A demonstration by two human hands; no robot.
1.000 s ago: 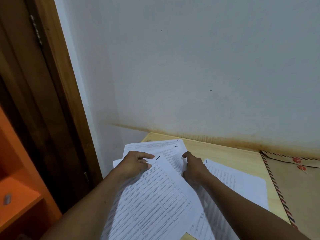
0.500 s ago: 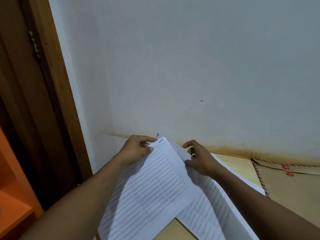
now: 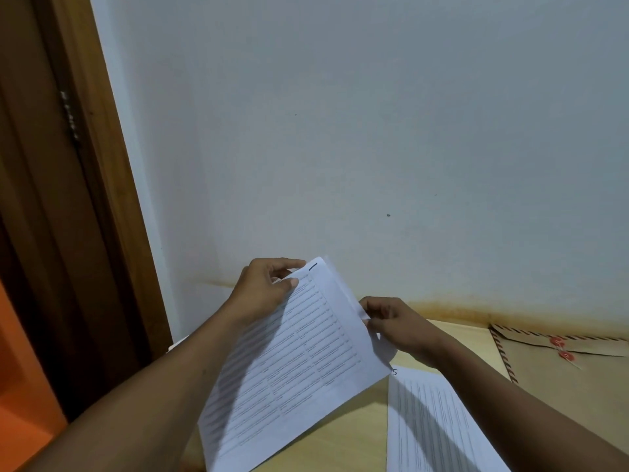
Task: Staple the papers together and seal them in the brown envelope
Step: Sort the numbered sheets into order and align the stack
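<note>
A small stack of printed white sheets (image 3: 299, 366) is lifted off the table and tilted toward me, the top sheet marked "1". My left hand (image 3: 263, 289) pinches its top left corner, thumb on the front. Along the stack's right edge, my right hand (image 3: 391, 321) pinches the sheets with curled fingers. Another printed sheet (image 3: 429, 417), marked "5", lies flat on the table under my right forearm. The brown envelope (image 3: 558, 369), with striped edging and red string buttons, lies flat at the right. No stapler is in view.
The light wooden table (image 3: 354, 434) stands against a pale wall (image 3: 374, 131) with a brown stain line at table height. A dark wooden door frame (image 3: 68, 199) rises at the left, with an orange shelf (image 3: 20, 386) at the lower left.
Both hands have lifted the stack off the table and raised it toward the wall. The sheet marked "5" stays flat on the table. The camera has tilted upward.
</note>
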